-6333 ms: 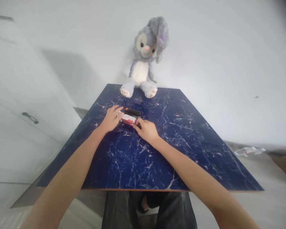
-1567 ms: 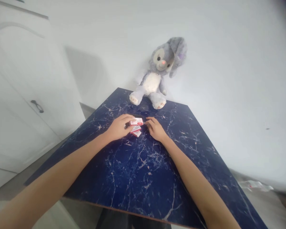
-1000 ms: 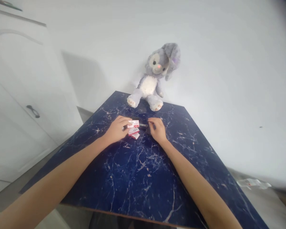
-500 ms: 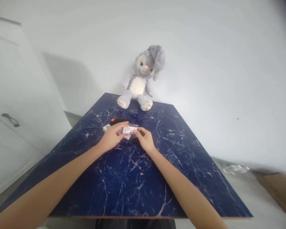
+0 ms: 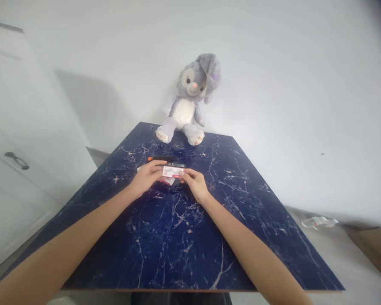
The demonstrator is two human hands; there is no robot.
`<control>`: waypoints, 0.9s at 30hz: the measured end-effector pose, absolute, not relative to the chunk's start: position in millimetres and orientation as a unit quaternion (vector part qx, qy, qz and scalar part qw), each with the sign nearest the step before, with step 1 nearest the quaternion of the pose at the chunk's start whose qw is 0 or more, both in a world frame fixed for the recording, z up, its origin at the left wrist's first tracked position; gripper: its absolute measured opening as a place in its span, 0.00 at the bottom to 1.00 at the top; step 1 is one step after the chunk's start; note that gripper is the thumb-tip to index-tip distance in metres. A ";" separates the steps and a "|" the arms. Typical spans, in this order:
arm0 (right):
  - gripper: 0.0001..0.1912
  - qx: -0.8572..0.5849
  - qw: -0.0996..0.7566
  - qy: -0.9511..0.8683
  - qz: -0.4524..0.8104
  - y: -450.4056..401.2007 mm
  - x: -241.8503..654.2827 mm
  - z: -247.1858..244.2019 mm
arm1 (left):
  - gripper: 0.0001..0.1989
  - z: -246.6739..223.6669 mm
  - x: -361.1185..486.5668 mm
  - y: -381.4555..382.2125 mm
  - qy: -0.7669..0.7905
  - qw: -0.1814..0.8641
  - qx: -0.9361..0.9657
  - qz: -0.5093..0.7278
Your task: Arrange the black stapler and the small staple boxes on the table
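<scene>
A small white-and-red printed box [image 5: 172,171] is held up over the middle of the table, its printed face towards me. My right hand [image 5: 195,183] pinches its right end between thumb and fingers. My left hand [image 5: 147,178] is closed at the left end, fingers curled against the edge. Just under the box, a red-and-white printed piece [image 5: 168,181] shows, partly covered. Behind the hands lie a black object with an orange end [image 5: 160,159] and a thin dark strip [image 5: 179,165]. Something white peeks out beside my left hand, mostly hidden.
A grey plush rabbit [image 5: 184,111] sits against the wall at the far edge of the blue marbled table [image 5: 178,245]. A white cabinet [image 5: 25,127] stands on the left. On the floor at right are a clear plastic item [image 5: 319,222] and brown cardboard [image 5: 373,245].
My left hand has shifted slightly left, uncovering more of the box's left end. The box now faces me more fully. My right hand keeps its pinch. The view has tilted a little.
</scene>
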State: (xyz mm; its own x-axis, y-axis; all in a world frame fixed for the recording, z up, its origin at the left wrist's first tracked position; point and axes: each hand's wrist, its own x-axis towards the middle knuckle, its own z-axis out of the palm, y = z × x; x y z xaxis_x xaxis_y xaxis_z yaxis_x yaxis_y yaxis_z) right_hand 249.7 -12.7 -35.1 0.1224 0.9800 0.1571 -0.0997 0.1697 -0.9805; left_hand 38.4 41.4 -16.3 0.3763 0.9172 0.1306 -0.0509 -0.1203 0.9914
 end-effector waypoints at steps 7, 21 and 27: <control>0.18 -0.441 0.603 -0.461 0.479 -7.4 251.6 -41.4 | 0.23 -10.4 43.2 37.7 0.352 0.596 0.569 0.444; 0.14 -0.459 0.648 -0.422 0.438 -6.0 252.9 -39.4 | 0.21 -6.9 33.0 48.3 0.387 0.541 0.543 0.513; 0.18 -0.539 0.670 -0.430 0.274 -10.1 254.5 -38.2 | 0.21 -3.6 33.8 46.4 0.413 0.509 0.531 0.536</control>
State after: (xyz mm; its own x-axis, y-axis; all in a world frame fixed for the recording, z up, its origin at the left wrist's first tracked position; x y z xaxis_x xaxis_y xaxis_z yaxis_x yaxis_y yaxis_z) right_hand 254.5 -10.1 -38.2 0.4793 0.8316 0.2805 0.0965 0.2677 -0.9586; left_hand 33.8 46.4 -3.6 0.0835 0.9853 0.1488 -0.1066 -0.1396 0.9844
